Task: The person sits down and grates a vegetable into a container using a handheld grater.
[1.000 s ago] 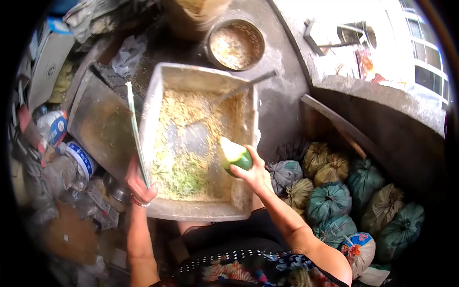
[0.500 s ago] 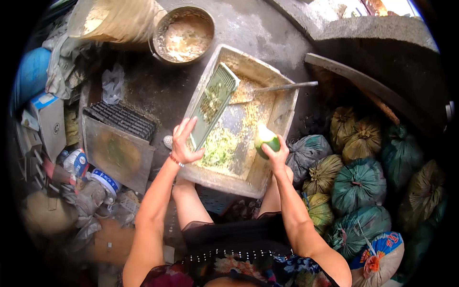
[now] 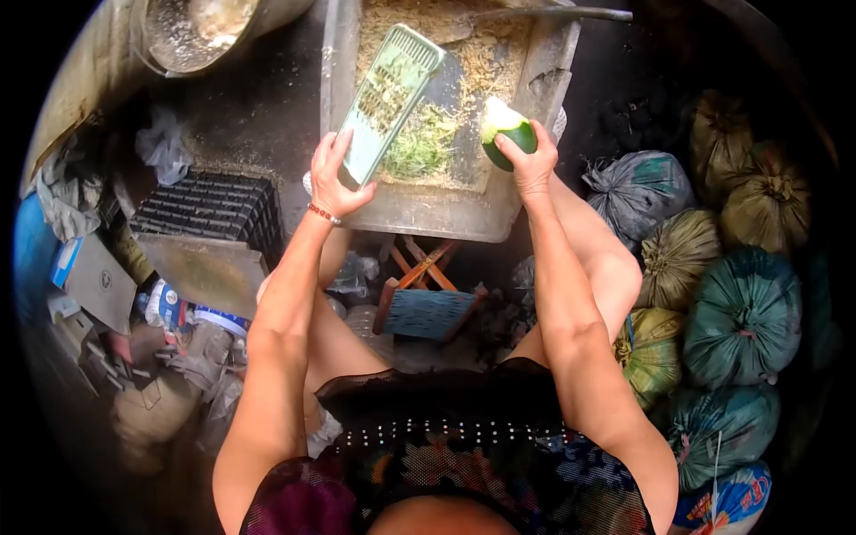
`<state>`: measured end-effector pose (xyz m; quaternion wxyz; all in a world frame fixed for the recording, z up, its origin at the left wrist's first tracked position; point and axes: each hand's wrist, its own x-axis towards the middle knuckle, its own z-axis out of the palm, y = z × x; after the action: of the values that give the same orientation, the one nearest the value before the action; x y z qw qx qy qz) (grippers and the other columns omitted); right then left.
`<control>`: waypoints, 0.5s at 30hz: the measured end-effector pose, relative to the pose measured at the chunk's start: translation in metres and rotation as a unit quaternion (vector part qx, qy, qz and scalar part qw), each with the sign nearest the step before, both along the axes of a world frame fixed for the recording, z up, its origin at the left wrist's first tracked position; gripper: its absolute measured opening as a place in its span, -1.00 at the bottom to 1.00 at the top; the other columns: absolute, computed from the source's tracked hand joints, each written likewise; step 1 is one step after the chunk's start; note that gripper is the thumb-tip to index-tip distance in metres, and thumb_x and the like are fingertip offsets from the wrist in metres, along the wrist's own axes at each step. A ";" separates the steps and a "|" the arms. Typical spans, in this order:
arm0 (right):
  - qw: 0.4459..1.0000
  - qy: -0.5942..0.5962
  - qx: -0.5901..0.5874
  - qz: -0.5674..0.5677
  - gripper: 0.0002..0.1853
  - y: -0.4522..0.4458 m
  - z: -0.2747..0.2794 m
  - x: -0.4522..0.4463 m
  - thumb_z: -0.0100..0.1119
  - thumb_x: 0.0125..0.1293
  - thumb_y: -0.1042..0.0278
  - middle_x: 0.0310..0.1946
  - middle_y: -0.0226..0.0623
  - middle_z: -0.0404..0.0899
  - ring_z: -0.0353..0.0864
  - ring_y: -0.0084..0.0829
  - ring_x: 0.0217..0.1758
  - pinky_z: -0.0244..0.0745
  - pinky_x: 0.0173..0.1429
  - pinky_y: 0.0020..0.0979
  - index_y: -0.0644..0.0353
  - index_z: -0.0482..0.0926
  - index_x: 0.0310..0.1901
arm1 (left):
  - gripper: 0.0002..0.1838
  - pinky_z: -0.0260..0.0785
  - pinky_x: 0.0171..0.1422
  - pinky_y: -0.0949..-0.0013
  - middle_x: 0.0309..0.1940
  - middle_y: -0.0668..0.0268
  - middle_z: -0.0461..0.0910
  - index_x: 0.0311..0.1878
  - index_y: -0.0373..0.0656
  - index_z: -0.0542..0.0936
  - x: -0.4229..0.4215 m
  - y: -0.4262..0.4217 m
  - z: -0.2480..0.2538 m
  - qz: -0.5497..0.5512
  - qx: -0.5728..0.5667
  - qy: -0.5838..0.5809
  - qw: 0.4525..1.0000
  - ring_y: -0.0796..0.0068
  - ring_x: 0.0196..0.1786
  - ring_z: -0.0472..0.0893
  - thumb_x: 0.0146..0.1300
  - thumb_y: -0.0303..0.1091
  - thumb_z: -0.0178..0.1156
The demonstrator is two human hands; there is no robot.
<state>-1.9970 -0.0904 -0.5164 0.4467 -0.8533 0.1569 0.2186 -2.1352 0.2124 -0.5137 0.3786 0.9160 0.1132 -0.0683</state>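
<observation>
1. The left hand (image 3: 339,178) grasps the lower end of a pale green, flat rectangular grater (image 3: 389,100), fingers along one long side and thumb at the other; a red beaded bracelet (image 3: 323,212) circles the wrist.
2. The grater slants over the left half of a worn grey rectangular tub (image 3: 437,217), its slotted end pointing toward the far edge; pale bits cover the middle of its face.
3. The right hand (image 3: 532,162) grips a dark green, rounded vegetable (image 3: 510,150) with pale flesh bared at its cut end. It is above the tub's right side, toward the near right corner, well apart from the grater.
4. Inside the tub, a heap of fine green shreds (image 3: 426,147) lies toward the near edge, and crumbly tan meal (image 3: 499,55) spreads toward the far and right edges.
5. A long grey rod-like handle (image 3: 571,12) crosses the tub's right wall near the top of the view.
6. Below the tub's near edge stands a small stool with orange legs and a blue woven seat (image 3: 430,312); whether it touches the tub cannot be told.
7. Right of the person, knotted grey (image 3: 638,192) and teal (image 3: 744,312) plastic sacks sit close together.
</observation>
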 end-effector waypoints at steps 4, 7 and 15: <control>0.999 0.003 0.025 -0.040 -0.38 -0.011 -0.033 -0.014 0.50 -0.15 0.07 -0.32 -0.21 0.64 0.60 -0.44 -0.26 0.50 -0.10 -0.40 0.35 0.57 -0.09 | 0.02 0.28 0.30 0.11 0.15 -0.08 0.37 0.32 -0.14 0.38 -0.020 -0.006 -0.031 -0.007 -0.061 0.057 0.997 -0.06 0.18 0.42 -0.43 -0.19 0.42; 0.998 -0.061 -0.022 0.003 -0.41 -0.015 -0.057 -0.020 0.52 -0.16 0.07 -0.37 -0.19 0.65 0.61 -0.40 -0.32 0.51 -0.16 -0.36 0.27 0.56 -0.13 | 0.05 0.23 0.30 0.01 0.16 -0.11 0.32 0.31 -0.10 0.38 -0.036 -0.015 -0.043 -0.022 -0.024 0.069 0.997 -0.11 0.17 0.38 -0.45 -0.07 0.43; 0.986 -0.147 -0.073 -0.004 -0.43 -0.006 -0.072 -0.031 0.51 -0.18 0.03 -0.37 -0.15 0.66 0.65 -0.26 -0.30 0.51 -0.14 -0.30 0.21 0.56 -0.16 | 0.03 0.22 0.29 0.08 0.12 -0.03 0.43 0.33 -0.14 0.38 -0.034 -0.019 -0.053 0.024 -0.061 0.001 0.998 0.01 0.15 0.43 -0.40 -0.11 0.43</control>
<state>-2.0277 -0.0960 -0.5888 0.4025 -0.9057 0.1084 0.0766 -2.1688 0.1934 -0.5669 0.4347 0.8884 0.1315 -0.0673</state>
